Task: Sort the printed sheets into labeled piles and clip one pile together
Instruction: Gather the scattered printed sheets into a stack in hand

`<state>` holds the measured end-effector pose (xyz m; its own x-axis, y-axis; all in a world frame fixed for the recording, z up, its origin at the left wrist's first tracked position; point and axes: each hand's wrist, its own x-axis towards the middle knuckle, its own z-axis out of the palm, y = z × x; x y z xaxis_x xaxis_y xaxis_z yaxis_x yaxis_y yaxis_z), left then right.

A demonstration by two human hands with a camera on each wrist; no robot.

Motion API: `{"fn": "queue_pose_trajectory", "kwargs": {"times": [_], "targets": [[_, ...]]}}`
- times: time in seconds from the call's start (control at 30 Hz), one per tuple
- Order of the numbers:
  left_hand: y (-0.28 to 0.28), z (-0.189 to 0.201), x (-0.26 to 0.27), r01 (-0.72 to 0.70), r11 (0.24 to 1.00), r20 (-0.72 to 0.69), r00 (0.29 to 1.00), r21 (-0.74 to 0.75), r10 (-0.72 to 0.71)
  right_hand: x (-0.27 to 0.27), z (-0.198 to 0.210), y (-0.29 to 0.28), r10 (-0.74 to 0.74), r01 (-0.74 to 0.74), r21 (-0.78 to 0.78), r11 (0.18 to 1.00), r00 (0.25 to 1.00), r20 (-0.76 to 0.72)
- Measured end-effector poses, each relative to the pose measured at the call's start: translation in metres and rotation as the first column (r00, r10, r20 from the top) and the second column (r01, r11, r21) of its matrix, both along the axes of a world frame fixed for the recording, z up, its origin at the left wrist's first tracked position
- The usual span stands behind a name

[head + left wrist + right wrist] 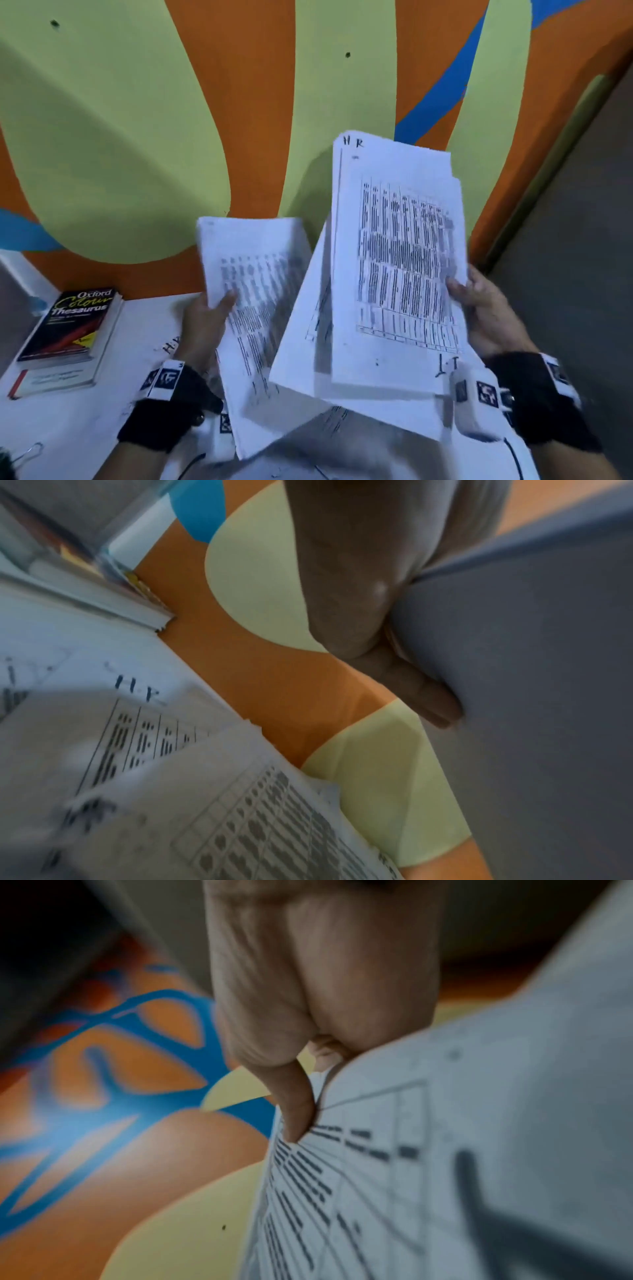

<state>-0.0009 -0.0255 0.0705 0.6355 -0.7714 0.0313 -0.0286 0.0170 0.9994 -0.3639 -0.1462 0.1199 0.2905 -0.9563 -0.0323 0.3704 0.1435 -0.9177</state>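
Note:
My left hand [209, 315] holds up a blurred printed sheet [253, 274] by its left edge, thumb on the front. My right hand [479, 301] grips a thicker stack of printed sheets [397, 260] by its right edge; the top sheet shows a table and a handwritten "HR" at its top. In the right wrist view my thumb [294, 1112] presses on that stack [445, 1150]. In the left wrist view my fingers [394, 674] lie against the back of the held sheet [531, 669]. More sheets [137, 777] lie on the white table [85, 428], one marked "HR".
An Oxford Colour Thesaurus [72, 325] lies on another book at the table's left. A wire binder clip [29, 454] sits at the near left edge. A wall painted orange, green and blue [239, 102] rises right behind the table.

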Motion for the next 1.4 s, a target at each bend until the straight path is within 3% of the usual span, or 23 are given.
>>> {"fn": "queue_pose_trajectory", "kwargs": {"times": [0.1,0.23,0.37,0.47,0.53,0.57,0.67,0.73,0.8,0.9,1.07,1.2,1.3,1.4], "targets": [[0.003,-0.008,-0.014,0.174,0.98,-0.079,0.983,0.099,-0.167,0.023,-0.024,-0.004,0.158,-0.155,0.132,0.979,0.987,-0.013],[0.015,0.0,-0.033,0.301,0.947,-0.224,0.936,0.111,-0.271,0.055,-0.058,0.001,0.191,-0.142,0.194,0.971,0.944,-0.268],[0.023,0.006,-0.038,0.387,0.917,-0.262,0.898,0.092,-0.353,0.071,-0.072,0.008,0.178,-0.115,0.154,0.981,0.849,-0.497],[0.023,0.002,-0.035,0.384,0.922,-0.401,0.853,0.048,-0.334,0.077,-0.072,0.014,0.209,-0.175,0.116,0.978,0.754,-0.622],[0.023,0.0,-0.032,0.38,0.925,-0.512,0.795,-0.001,-0.327,0.083,-0.068,0.017,0.175,-0.163,0.076,0.984,0.759,-0.627],[0.022,-0.002,-0.032,0.382,0.924,-0.464,0.816,-0.016,-0.345,0.088,-0.065,0.017,0.134,-0.133,0.046,0.99,0.786,-0.604],[0.016,0.008,-0.034,0.303,0.953,-0.035,0.952,-0.022,-0.304,0.104,-0.046,0.02,-0.084,-0.076,-0.237,0.968,0.797,-0.598],[0.011,0.02,-0.033,0.24,0.968,0.175,0.958,-0.066,-0.226,0.114,-0.026,0.025,-0.243,-0.046,-0.44,0.897,0.779,-0.578],[0.007,0.031,-0.026,0.196,0.972,0.269,0.95,-0.129,-0.156,0.121,-0.009,0.029,-0.358,-0.01,-0.584,0.811,0.782,-0.51],[0.006,0.041,-0.018,0.106,0.982,0.229,0.971,-0.155,-0.069,0.127,0.001,0.029,-0.335,0.014,-0.594,0.804,0.837,-0.433],[0.006,0.043,-0.029,0.078,0.961,0.071,0.996,-0.263,-0.062,0.131,0.004,0.028,-0.194,-0.005,-0.516,0.856,0.923,-0.332],[0.005,0.047,-0.03,0.015,0.96,0.131,0.991,-0.279,0.022,0.14,0.003,0.027,-0.214,0.007,-0.555,0.832,0.927,-0.309],[0.002,0.054,-0.03,-0.009,0.948,0.146,0.988,-0.319,0.059,0.146,0.013,0.032,-0.256,0.012,-0.633,0.774,0.921,-0.295],[0.001,0.063,-0.028,-0.037,0.932,0.142,0.985,-0.36,0.094,0.151,0.033,0.034,-0.371,0.038,-0.769,0.639,0.891,-0.264]]}}
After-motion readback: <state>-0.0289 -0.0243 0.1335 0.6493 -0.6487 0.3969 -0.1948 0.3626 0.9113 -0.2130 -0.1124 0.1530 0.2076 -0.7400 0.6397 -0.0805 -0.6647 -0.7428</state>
